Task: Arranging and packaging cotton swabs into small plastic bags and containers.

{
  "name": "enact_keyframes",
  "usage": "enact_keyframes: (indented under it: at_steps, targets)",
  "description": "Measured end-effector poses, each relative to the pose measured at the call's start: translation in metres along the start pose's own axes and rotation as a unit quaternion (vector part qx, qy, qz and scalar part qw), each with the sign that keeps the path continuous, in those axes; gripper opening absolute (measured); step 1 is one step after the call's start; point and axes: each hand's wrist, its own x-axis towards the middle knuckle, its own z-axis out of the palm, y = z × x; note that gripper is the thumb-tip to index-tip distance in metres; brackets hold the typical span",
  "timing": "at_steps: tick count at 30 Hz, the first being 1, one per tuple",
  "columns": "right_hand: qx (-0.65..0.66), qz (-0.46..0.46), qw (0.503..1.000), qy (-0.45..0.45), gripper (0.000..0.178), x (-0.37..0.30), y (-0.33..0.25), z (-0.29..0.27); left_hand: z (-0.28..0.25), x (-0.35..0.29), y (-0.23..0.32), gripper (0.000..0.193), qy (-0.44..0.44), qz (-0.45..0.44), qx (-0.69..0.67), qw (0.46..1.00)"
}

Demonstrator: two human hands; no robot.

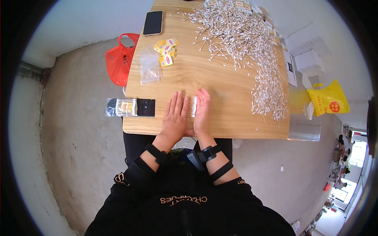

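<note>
A flat row of cotton swabs (192,106) lies on the wooden table between my two hands, near the front edge. My left hand (174,118) rests palm down over the row's left part, fingers stretched out. On its right side stands my right hand (202,112), on edge with straight fingers along the swabs. Part of the row is hidden under the left hand. To the left, a clear bag of cotton swabs (126,107) with a yellow card sits on a black holder (146,107) that reaches over the table's left edge.
A large heap of loose cotton swabs (236,37) spreads over the far right and down the right side. Yellow cards (166,49), clear plastic bags (150,69) and a phone (153,23) lie far left. A red bag (119,63) hangs left; a yellow bag (330,99) is right.
</note>
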Motion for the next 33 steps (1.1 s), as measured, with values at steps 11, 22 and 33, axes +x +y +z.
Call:
enact_keyframes:
  at_steps: [11, 22, 33]
  targets:
    - [-0.401, -0.077, 0.91, -0.069, 0.019, 0.045, -0.028, -0.027, -0.016, 0.001, 0.002, 0.127, -0.037, -0.037, 0.037, 0.998]
    - [-0.488, 0.007, 0.866, -0.111, 0.016, 0.045, -0.034, -0.019, -0.011, -0.005, -0.002, 0.121, -0.043, -0.051, 0.01, 0.998]
    - [-0.23, -0.098, 0.968, -0.036, 0.041, -0.013, -0.01, -0.002, -0.018, -0.014, -0.001, 0.121, -0.023, -0.041, -0.011, 0.999]
